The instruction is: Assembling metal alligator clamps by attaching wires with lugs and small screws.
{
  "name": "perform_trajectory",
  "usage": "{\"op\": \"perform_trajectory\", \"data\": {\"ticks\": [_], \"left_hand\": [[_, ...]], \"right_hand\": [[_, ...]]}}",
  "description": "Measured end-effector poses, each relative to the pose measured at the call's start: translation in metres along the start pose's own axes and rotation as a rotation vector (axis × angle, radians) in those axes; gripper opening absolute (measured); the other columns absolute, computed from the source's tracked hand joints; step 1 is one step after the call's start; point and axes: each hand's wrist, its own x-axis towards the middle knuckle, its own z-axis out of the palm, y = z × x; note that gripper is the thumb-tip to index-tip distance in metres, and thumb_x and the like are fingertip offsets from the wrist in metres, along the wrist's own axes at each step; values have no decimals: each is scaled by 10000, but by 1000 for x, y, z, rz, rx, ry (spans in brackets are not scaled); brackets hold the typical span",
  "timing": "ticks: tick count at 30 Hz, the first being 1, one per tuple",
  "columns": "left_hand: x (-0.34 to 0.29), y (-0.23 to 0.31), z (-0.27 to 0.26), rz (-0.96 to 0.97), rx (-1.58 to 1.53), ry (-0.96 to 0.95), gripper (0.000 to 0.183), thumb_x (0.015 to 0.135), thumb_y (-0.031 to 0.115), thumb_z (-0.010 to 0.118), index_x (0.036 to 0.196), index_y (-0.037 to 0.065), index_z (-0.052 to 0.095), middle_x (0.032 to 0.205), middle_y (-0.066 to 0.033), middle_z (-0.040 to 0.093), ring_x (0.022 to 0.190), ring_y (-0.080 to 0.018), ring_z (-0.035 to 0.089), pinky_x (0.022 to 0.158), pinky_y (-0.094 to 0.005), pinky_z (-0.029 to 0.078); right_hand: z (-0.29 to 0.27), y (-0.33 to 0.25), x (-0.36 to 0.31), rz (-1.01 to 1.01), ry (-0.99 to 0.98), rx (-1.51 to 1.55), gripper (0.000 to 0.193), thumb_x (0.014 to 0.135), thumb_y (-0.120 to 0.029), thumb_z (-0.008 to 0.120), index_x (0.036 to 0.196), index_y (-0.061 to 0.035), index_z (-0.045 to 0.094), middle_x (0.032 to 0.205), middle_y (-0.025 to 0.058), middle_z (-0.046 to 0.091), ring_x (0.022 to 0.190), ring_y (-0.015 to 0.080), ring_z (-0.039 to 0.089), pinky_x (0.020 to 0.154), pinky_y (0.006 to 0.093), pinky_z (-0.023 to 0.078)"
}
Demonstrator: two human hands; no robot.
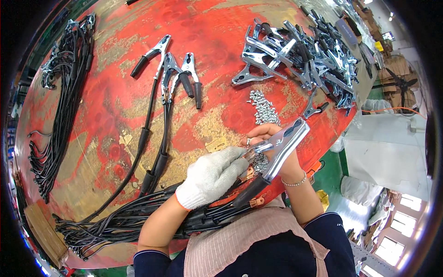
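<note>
Clamp (286, 151) btwn your two hands, over the near edge of the table (217, 69).
Your gloved left hand (211, 177) has thumb & fingers pressed together, seemingly pinching its metal; your bare right hand (290, 162) curls behind it, grip partly hidden, so can't tell what those fingers pinch. Prob. held low & close for steadying w/ both hands. Screws (264, 110) lie just beyond the right fingers, small metal bits (260, 162) just below, likely for short reach; clamp pile (300, 55) farther off, R side. Cables (134, 210) run along the near edge to your left forearm, prob. to keep ends handy.
</note>
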Motion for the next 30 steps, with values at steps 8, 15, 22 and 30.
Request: {"op": "perform_trajectory", "data": {"ticks": [8, 15, 22, 30], "left_hand": [[-1, 5, -3, -27, -23, -26, 279, 938, 258, 532, 1135, 73, 604, 824, -120, 677, 814, -304, 672, 716, -386, 509], [1, 0, 7, 62, 196, 171, 307, 926, 258, 548, 1183, 92, 580, 801, -117, 676, 781, -316, 675, 700, -391, 517], [11, -17, 4, -48, -404, 395, 335, 951, 219, 536, 1239, 48, 536, 865, -116, 656, 747, -166, 662, 647, -323, 520], [16, -20, -3, -108, -829, 318, 463, 931, 283, 577, 1295, 28, 448, 737, -82, 619, 456, -108, 513, 392, -222, 366]], "right_hand": [[-13, 16, -3, -15, -149, 32, 54, 854, -36, 642, 885, 5, 626, 874, 66, 622, 777, 124, 574, 687, 248, 449], [-27, 27, -8, 30, -79, 171, 154, 906, -56, 566, 1035, 0, 630, 885, 46, 647, 747, 123, 624, 680, 266, 511], [-29, 10, 6, -627, -71, -1099, 138, 776, -151, 723, 911, -124, 714, 858, 30, 609, 835, 230, 582, 751, 341, 474], [-24, 27, 8, -673, -108, -1307, 150, 725, -202, 776, 836, -141, 697, 806, 10, 570, 800, 214, 554, 710, 344, 446]]}}
